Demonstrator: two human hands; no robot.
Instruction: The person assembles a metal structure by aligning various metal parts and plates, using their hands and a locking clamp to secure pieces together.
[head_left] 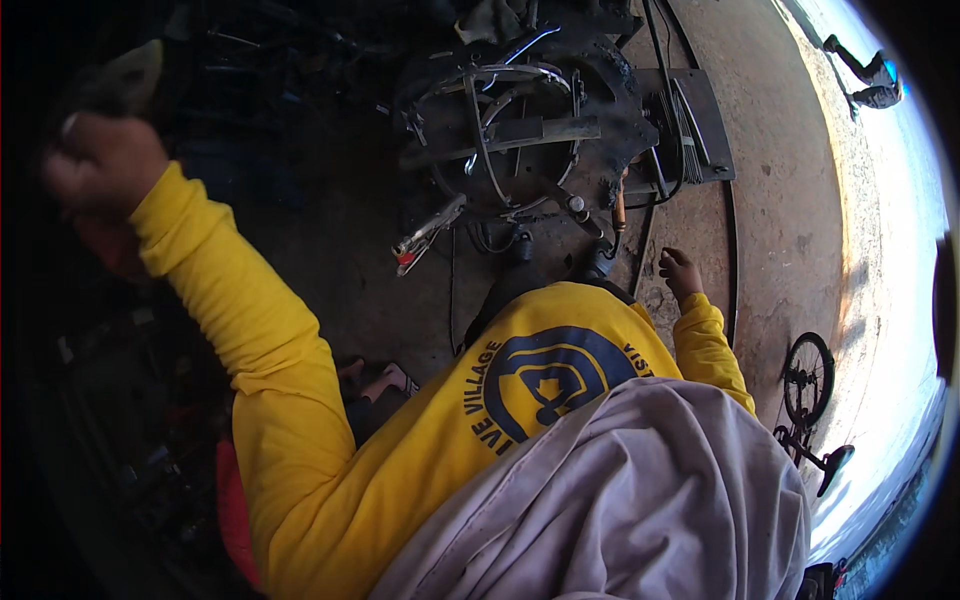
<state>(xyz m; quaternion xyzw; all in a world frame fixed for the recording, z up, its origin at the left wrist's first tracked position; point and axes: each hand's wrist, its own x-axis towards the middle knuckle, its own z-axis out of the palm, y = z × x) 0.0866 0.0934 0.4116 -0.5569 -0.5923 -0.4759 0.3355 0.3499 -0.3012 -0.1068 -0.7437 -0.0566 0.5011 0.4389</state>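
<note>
My left hand is raised at the far upper left, away from the workbench. Its fingers are curled into a blurred fist, and the dark hides what they may hold. A pale blurred shape shows just beyond it. My right hand hangs low beside my body, fingers loosely bent and slightly apart, with nothing seen in it. Ahead of me a dark metal workbench carries a round frame of bent metal rods. A flat bar lies across the frame. Locking pliers stick out from the bench's near left corner.
A tool with an orange-brown handle hangs at the bench's near right. Thin rods lie on a side plate. Cables cross the floor. Another person's foot is at left; a bicycle and a distant person are right.
</note>
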